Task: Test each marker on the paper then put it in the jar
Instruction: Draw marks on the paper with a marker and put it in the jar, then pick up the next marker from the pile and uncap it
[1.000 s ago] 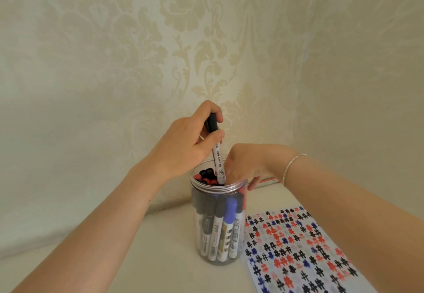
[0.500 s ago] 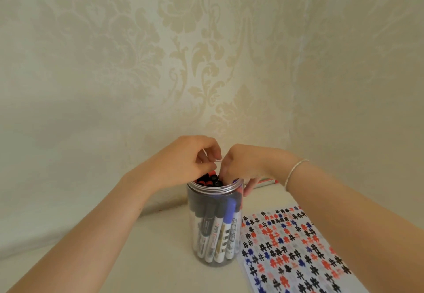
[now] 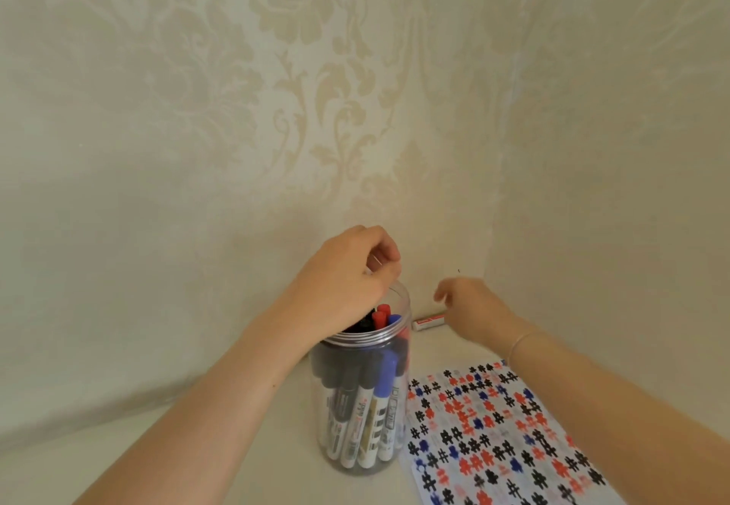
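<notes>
White tabletop (image 3: 197, 461), markers (image 3: 367, 406) upright, seemingly caps-up

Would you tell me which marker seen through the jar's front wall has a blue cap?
The blue-capped marker, second from the right in the clear plastic jar; its neighbours' caps are black.

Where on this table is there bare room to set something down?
Bare tabletop lies left of the jar, under the left forearm. A smaller patch lies behind the paper, near the small box by the wall. The jar's mouth is crowded with markers.

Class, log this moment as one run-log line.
left hand: curled above jar, empty | right hand: open, near boxed item | markers: in jar | paper: marked
</notes>
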